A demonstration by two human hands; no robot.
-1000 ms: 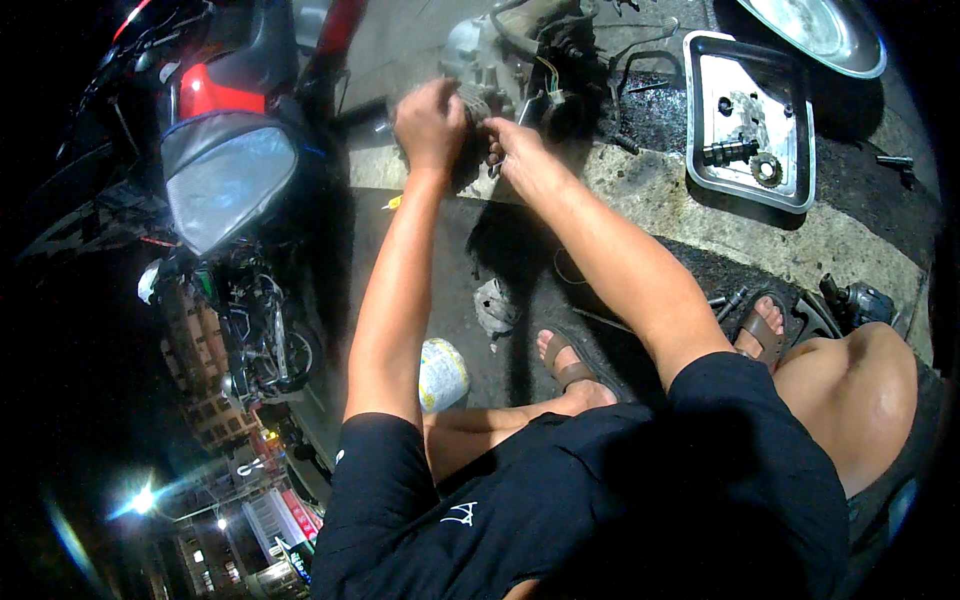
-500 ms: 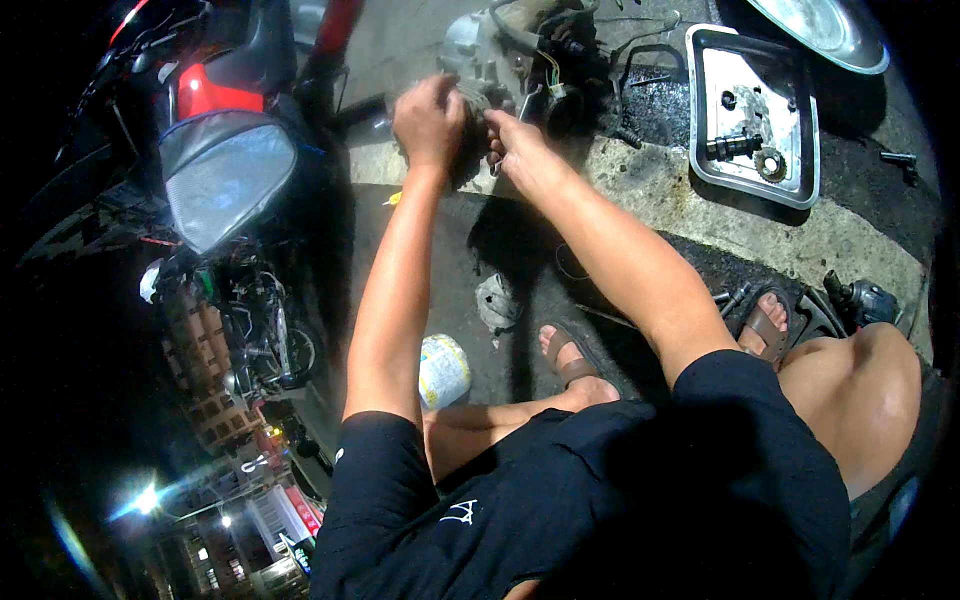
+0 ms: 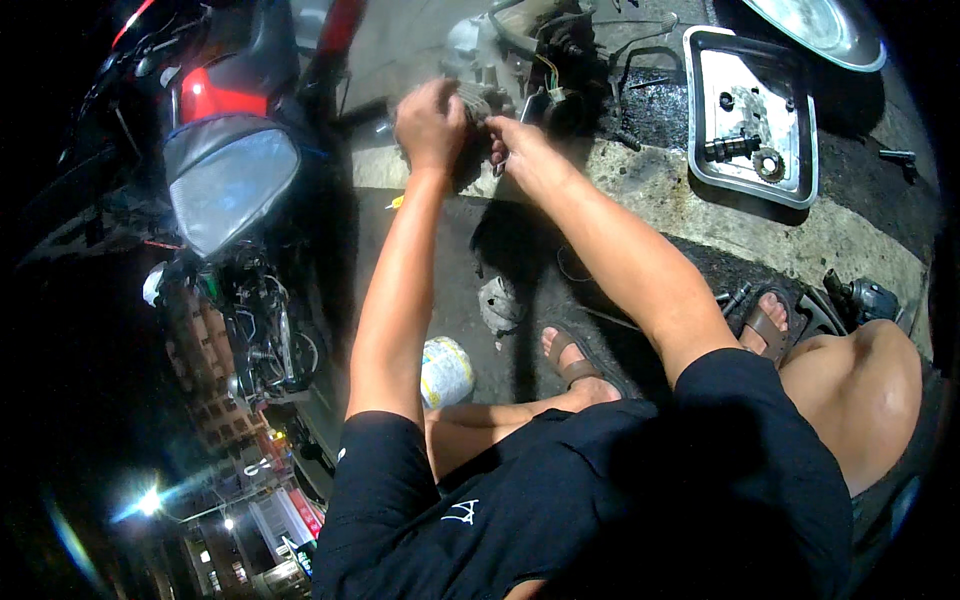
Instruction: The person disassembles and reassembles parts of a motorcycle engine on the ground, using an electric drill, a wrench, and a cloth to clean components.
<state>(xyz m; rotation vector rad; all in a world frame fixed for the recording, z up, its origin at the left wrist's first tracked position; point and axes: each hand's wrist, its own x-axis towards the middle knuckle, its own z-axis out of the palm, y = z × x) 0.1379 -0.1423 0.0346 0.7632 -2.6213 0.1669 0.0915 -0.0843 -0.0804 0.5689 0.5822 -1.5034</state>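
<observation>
A greasy metal engine (image 3: 490,78) with hoses and loose wires lies on the ground at the top middle. My left hand (image 3: 430,128) is closed over its near left side, fingers curled round a finned metal part (image 3: 474,100). Just to the right, my right hand (image 3: 518,148) is closed in a pinch beside the same part. A slim silver tool (image 3: 498,170) shows below its fingers; its kind cannot be made out. My fingers partly hide where the tool meets the engine.
Right of the engine, a metal tray (image 3: 697,150) holds a camshaft (image 3: 732,148), a small gear (image 3: 769,165) and other parts. A round metal basin (image 3: 825,30) is beyond it. Motorcycles stand at left. A white tub (image 3: 446,372) and crumpled rag (image 3: 499,305) lie near my feet.
Both hands stay at the engine in nearly the same grip. My right hand has shifted very slightly; the whole view has moved a little.
</observation>
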